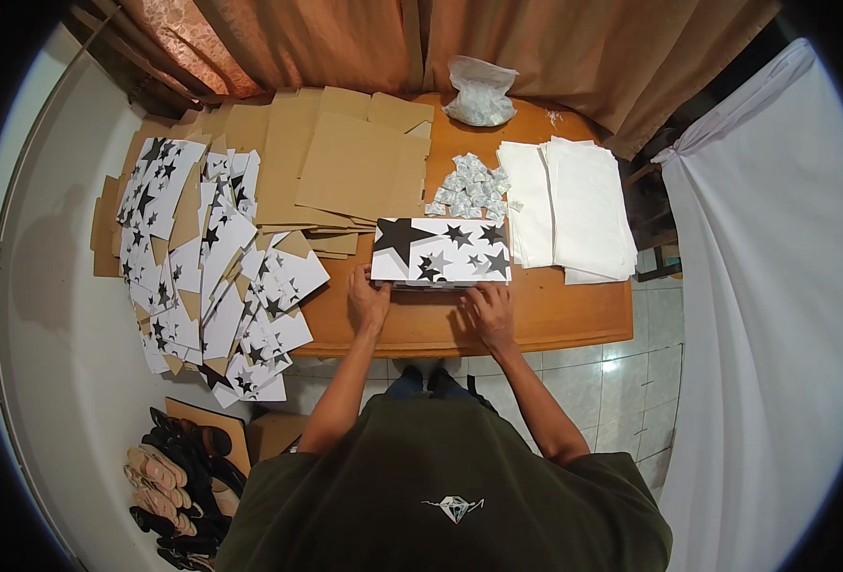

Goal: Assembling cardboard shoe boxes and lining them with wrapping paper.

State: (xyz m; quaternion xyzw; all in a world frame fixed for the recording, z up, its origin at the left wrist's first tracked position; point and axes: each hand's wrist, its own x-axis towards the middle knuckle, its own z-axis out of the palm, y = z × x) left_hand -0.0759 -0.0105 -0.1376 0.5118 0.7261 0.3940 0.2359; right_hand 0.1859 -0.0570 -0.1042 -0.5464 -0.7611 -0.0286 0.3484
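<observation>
A white box (445, 250) printed with black and grey stars sits upright on the wooden table, its lid on. My left hand (370, 299) grips the box's left front corner, thumb along the front and fingers round the side. At the right part of the front edge, my right hand (487, 313) holds the same box with bent fingers; its fingertips are partly hidden against the front wall. Just behind the box lies a heap of small silvery-white packets (471, 187). To its right are stacks of white paper sheets (588, 205).
Overlapping flat star-printed cardboard pieces (221, 248) cover the table's left side. Brown cardboard sheets (359, 157) are piled behind them. A clear plastic bag (480, 92) stands at the back. Several sandals (159, 481) lie at lower left. A white cloth (760, 286) hangs at right.
</observation>
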